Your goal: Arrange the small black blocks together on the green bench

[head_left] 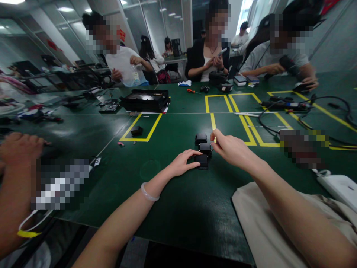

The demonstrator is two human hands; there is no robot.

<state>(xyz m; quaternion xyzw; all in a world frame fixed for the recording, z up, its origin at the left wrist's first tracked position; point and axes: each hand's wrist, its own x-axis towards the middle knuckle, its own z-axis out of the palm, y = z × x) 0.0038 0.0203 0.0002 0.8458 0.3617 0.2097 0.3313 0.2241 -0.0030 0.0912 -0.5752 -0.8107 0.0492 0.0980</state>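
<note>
Three small black box-shaped parts stand in a short column on the green table: a far one (201, 138), a middle one (205, 148) and a near one (202, 161). My left hand (182, 163), with a pale bracelet on the wrist, grips the near black box at its left side with thumb and fingertips. My right hand (232, 148) is just right of the far and middle boxes, its fingers curled into a pinch. Whatever lies between those fingertips is hidden or too small to name.
Yellow tape (147, 140) marks rectangles on the table (167, 208); one holds another small black part (136, 130). A black open casing (145, 99) stands behind. Black cables (279, 128) lie right, beige cloth (248, 208) near my right arm. Another person's hand (22, 150) is left.
</note>
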